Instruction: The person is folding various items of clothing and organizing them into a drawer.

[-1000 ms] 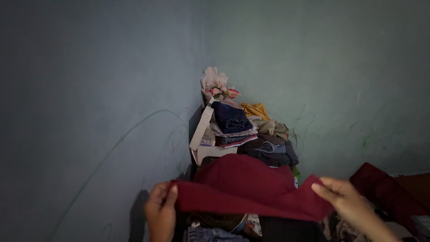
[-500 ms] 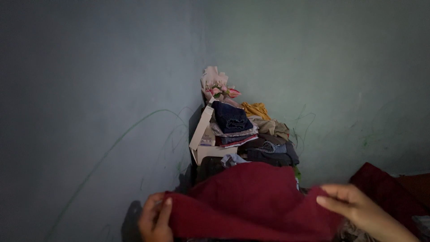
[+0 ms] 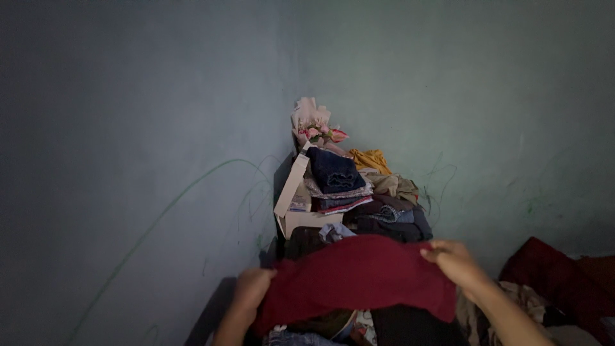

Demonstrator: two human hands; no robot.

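Raised again after dipping, the dark red cloth [image 3: 359, 282] stretches between the left hand [image 3: 251, 289] and right hand [image 3: 453, 261], both pinching its top edge before a corner clothes pile [image 3: 359, 192]. Even tension would keep the edge straight.

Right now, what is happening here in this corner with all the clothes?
A person holds a dark red cloth spread between both hands: the left hand grips its left edge, the right hand its upper right edge. The cloth hangs in front of a pile of clothes stacked in the corner of grey-green walls. On the pile sit a folded dark blue garment and a tilted pale box, with a pink bouquet behind. More dark red fabric lies to the right.
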